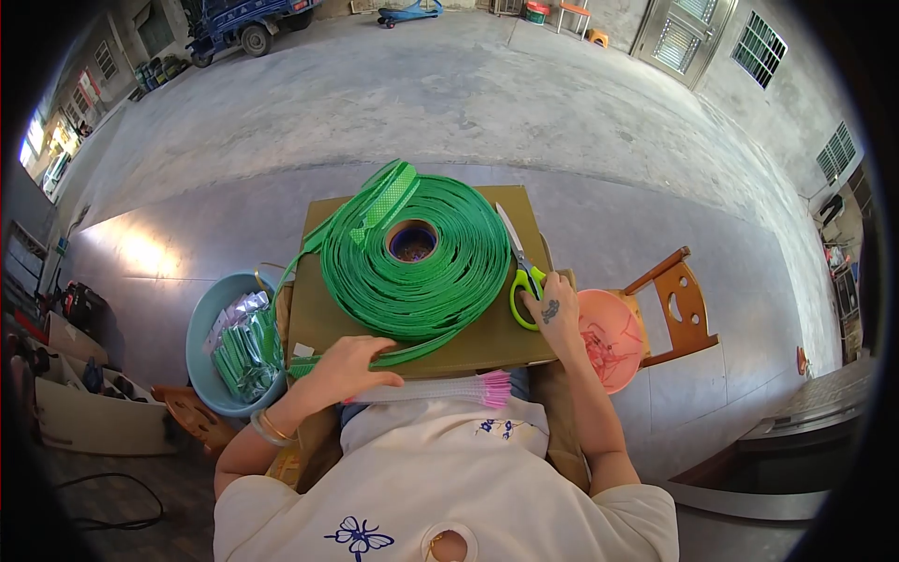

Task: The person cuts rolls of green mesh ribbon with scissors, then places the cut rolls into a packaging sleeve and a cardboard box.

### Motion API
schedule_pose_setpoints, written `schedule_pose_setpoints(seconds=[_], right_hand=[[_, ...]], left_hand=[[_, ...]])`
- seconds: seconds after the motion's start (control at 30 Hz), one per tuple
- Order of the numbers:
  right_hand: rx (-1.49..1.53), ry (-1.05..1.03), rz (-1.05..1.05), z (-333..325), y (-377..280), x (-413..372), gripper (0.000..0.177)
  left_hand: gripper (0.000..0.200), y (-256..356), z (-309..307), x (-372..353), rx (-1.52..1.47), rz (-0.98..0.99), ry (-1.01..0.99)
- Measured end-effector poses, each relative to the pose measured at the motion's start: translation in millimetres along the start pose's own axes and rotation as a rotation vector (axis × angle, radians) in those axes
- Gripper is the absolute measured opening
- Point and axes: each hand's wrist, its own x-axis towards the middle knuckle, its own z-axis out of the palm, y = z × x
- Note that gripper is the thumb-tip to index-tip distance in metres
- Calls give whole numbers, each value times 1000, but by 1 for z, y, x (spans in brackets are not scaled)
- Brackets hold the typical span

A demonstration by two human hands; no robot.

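Note:
A large coil of green packaging strip (pixel 440 290) lies on a brown board (pixel 506 354), with a cardboard core at its middle. My left hand (pixel 354 373) is at the board's near edge, thumb and fingers apart, beside the strip's outer turn. Just below it, across my lap, lies a bundle of thin clear strips with pink ends (pixel 459 389). At the board's right side, my right hand (pixel 560 314) has its fingers closed at the yellow-green handle of the scissors (pixel 521 281). The scissors' blades point away from me, along the coil.
On the left, a blue basin (pixel 198 351) holds folded green and silvery packets. A pink bowl (pixel 618 314) with thin red pieces stands on a wooden chair (pixel 688 304) at right. A strip runs from the coil toward the basin. A blue vehicle (pixel 245 28) is far back.

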Motion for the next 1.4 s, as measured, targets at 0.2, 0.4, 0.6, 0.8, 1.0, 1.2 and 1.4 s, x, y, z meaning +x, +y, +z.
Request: schedule_pose_setpoints(seconds=[0.2, 0.4, 0.6, 0.8, 1.0, 1.2, 1.4], right_hand=[[602, -97, 238, -4, 31, 12, 31], [1535, -98, 266, -21, 25, 3, 31], [1678, -559, -12, -37, 13, -14, 63], [1332, -632, -10, -66, -8, -25, 79], [1367, -557, -35, -67, -7, -22, 78], [1402, -530, -88, -58, -3, -18, 79], [1409, -472, -92, -65, -7, -20, 78]], left_hand=[[32, 57, 40, 47, -49, -1, 8], [20, 84, -29, 80, -475, -80, 21], [17, 44, -44, 97, -659, -101, -4], [16, 33, -40, 98, -415, -110, -214], [49, 49, -30, 106, -235, -35, -124], [51, 90, 31, 153, 72, 156, 66], [38, 102, 65, 170, 285, 159, 144]])
